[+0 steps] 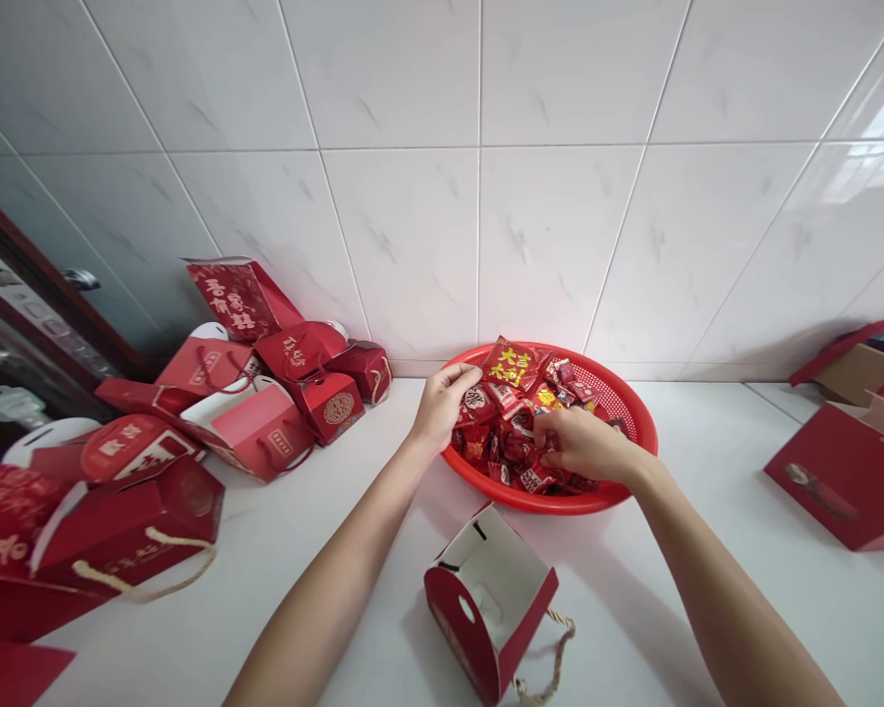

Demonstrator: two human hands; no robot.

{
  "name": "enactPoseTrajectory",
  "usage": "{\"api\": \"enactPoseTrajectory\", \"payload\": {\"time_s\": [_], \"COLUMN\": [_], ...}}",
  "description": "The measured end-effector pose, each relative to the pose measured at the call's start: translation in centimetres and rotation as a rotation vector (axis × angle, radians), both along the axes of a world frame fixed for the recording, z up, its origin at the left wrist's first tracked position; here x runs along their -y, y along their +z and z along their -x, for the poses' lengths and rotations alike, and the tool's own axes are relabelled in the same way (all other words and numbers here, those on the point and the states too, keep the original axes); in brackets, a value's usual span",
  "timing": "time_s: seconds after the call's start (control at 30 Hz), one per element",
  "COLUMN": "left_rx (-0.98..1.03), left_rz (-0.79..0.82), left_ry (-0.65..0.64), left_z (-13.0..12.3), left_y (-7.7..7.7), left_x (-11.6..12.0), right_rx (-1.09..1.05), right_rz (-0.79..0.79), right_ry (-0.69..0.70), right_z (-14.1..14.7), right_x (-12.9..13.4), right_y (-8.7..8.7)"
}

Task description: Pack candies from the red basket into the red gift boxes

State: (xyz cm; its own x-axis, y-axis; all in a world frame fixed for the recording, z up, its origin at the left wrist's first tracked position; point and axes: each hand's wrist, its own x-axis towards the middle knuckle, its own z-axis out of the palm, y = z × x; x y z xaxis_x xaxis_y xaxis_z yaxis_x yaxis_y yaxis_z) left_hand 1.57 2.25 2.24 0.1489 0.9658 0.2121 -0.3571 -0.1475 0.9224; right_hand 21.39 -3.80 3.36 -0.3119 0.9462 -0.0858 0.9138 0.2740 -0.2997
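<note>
A red plastic basket (637, 422) full of wrapped candies (516, 447) stands against the tiled wall. At its left rim, my left hand (442, 403) pinches the edge of a red candy packet (516, 365) with gold characters. My right hand (585, 447) reaches over the right side of the basket, its fingers curled down among the candies; what is between the fingertips is hidden. Just in front of the basket is an open red gift box (497, 599) with a pale inside and a rope handle (560, 653). Neither hand touches the box.
Several red gift boxes (254, 422) are piled on the left of the white counter (368, 491), beside a dark-framed door (36, 285). On the right stand a larger red box (847, 471) and, behind it, a brown cardboard box (851, 373).
</note>
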Motion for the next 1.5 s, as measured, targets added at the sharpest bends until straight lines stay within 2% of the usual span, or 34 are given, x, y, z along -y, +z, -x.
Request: {"api": "enactPoseTrajectory", "payload": {"time_s": [0.2, 0.3, 0.37, 0.47, 0.53, 0.67, 0.9, 0.97, 1.1, 1.17, 1.23, 1.37, 1.5], "left_rx": [0.014, 0.020, 0.021, 0.025, 0.024, 0.008, -0.016, -0.024, -0.009, -0.009, -0.020, -0.027, -0.022], "left_rz": [0.018, 0.027, 0.027, 0.024, 0.019, 0.006, -0.007, -0.007, 0.001, -0.001, -0.002, -0.016, -0.019], "left_ry": [-0.012, -0.017, -0.017, -0.016, -0.013, -0.003, -0.003, -0.002, 0.004, 0.004, -0.003, -0.013, -0.019], "left_z": [-0.1, -0.1, -0.1, 0.0, 0.0, 0.0, 0.0, 0.0, 0.0, 0.0, 0.0, 0.0, 0.0], "left_y": [-0.1, -0.2, -0.2, -0.3, -0.3, -0.2, -0.2, -0.2, -0.2, -0.1, -0.1, -0.1, -0.1], "left_x": [-0.1, -0.2, -0.2, -0.2, -0.2, -0.1, -0.1, -0.1, -0.1, 0.0, 0.0, 0.0, 0.1], "right_rx": [-0.334, -0.460, -0.458, -0.319, -0.239, -0.237, -0.283, -0.277, -0.153, 0.014, 0.126, 0.193, 0.226], "right_rz": [-0.049, -0.145, -0.275, -0.467, -0.506, -0.436, -0.357, -0.269, 0.061, 0.185, 0.224, 0.212, 0.240], "right_ry": [-0.004, -0.056, -0.174, -0.402, -0.486, -0.428, -0.168, -0.061, 0.184, 0.163, 0.099, 0.046, 0.049], "right_z": [-2.8, -4.1, -4.9, -6.1, -6.7, -6.9, -4.4, -2.9, 0.1, 1.0, 1.4, 1.4, 1.4], "right_x": [-0.4, -0.2, -0.2, -0.6, -0.9, -1.3, -0.5, -0.3, 0.0, 0.1, 0.3, 0.7, 0.8], "right_y": [0.5, 1.0, 1.3, 1.2, 0.8, 0.2, 0.9, 0.8, -0.2, -0.6, -0.8, -0.6, -0.5]}}
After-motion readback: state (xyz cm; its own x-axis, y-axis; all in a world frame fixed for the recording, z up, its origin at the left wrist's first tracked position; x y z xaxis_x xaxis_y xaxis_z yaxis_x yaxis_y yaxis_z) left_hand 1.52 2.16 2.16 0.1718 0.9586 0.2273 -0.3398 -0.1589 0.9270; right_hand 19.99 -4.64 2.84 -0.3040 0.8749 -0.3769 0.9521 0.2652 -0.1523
